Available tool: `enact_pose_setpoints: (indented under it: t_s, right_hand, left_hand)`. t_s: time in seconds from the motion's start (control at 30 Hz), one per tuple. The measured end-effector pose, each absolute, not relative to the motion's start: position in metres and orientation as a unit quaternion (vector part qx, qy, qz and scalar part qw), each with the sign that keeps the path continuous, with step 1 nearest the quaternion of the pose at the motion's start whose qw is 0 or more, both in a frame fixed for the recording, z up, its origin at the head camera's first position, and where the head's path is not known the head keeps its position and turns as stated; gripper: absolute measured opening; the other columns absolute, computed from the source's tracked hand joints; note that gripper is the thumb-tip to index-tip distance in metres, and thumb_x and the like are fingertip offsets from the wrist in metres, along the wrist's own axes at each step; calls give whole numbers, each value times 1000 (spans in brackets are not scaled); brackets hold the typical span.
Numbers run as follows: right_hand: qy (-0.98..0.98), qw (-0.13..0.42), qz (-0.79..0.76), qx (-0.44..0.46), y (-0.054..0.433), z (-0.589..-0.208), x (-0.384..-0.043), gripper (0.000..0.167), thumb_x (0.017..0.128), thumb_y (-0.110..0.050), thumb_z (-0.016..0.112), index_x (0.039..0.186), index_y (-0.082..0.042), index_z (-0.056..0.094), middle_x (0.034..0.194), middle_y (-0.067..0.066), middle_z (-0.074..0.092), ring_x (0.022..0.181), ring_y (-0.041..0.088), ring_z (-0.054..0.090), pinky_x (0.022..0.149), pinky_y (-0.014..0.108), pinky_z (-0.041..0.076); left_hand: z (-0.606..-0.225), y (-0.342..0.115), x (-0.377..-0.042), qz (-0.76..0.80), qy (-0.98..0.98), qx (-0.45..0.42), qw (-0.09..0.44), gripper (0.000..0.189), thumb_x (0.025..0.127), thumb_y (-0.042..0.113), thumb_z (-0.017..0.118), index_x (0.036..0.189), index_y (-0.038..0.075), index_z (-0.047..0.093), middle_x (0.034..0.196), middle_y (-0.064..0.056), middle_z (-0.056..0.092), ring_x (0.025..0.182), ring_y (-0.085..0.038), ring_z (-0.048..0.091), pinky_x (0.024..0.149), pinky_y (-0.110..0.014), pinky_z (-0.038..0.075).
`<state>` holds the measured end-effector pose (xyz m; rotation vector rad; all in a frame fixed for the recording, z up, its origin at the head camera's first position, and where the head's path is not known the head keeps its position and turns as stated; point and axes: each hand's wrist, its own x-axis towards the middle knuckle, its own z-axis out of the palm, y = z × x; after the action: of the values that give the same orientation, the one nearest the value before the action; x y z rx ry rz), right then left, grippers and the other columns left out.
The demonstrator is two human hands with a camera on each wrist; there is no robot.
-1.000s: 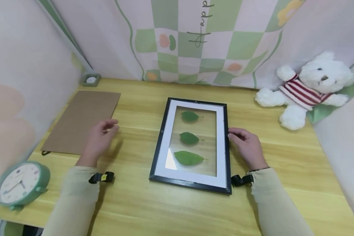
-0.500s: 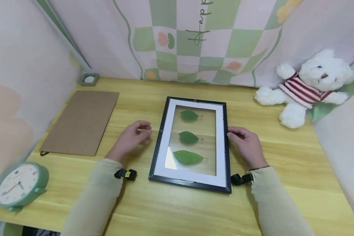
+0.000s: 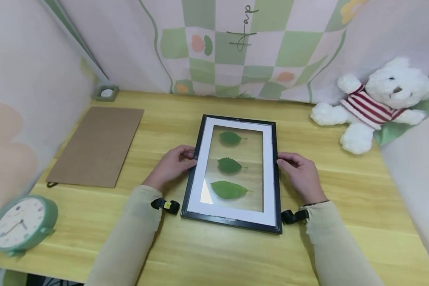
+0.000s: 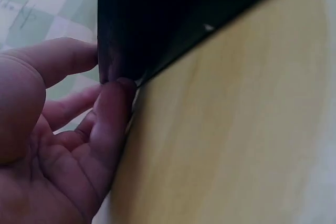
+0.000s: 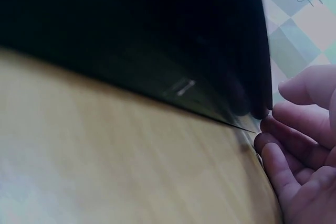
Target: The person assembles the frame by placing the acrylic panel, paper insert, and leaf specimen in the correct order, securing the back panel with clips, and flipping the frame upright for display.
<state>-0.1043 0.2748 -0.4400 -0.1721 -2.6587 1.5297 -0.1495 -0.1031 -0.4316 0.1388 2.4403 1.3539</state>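
A black picture frame (image 3: 232, 224) with a white mat lies on the table; three green leaves (image 3: 229, 165) are spaced one above another in its clear window. At its left long side, my left hand (image 3: 172, 165) holds the edge with thumb and bent fingers. My right hand (image 3: 302, 174) grips the opposite side at about the same height. From the left wrist, the dark frame side (image 4: 157, 19) shows with fingertips right at its lower edge. In the right wrist view, fingers (image 5: 278, 166) curl at the bottom edge of the dark frame side (image 5: 157, 40).
A brown backing board (image 3: 96, 147) lies to the left on the wooden table (image 3: 214, 258). A green alarm clock (image 3: 19, 224) stands at the front left, and a small green square dish (image 3: 106, 93) at the back left corner. A white teddy bear (image 3: 377, 103) sits back right.
My left hand has moved right from beside the brown board to the frame's left edge and taken hold there. My right hand and the frame have stayed in place.
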Motion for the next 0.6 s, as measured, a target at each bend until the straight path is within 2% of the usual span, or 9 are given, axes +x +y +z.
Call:
enact_pose_setpoints:
  t_s: [0.17,0.3,0.4,0.6]
  right_hand:
    - [-868,57,491,-45,277,-431,-104,34,98,-29,67,122,-5,71,118,10,69,94,6,61,75,14,49]
    - [-883,77,463,-16,276,-419,-111,32,98,-27,67,120,-4,71,115,14,69,90,6,61,73,13,49]
    - [-897,59,438,3,272,-410,-123,33,98,-31,67,119,-6,72,114,13,70,93,10,61,74,16,49]
    - [-922,-7,385,38,256,-398,-150,28,99,-28,65,117,-8,70,112,11,69,96,22,60,77,32,50]
  left_hand:
    - [-435,-101,-153,498,848,59,172,44,95,20,70,137,12,56,121,-6,64,107,-23,63,90,-36,56]
    - [-434,-100,-153,517,835,53,180,43,95,18,71,135,12,57,120,-6,63,104,-23,64,87,-34,58]
    - [-434,-102,-153,519,834,46,182,44,94,17,71,135,13,57,120,-5,63,103,-22,64,85,-33,58]
    - [-436,-107,-153,531,825,43,191,42,94,16,72,133,12,57,120,-7,63,104,-23,65,87,-33,58]
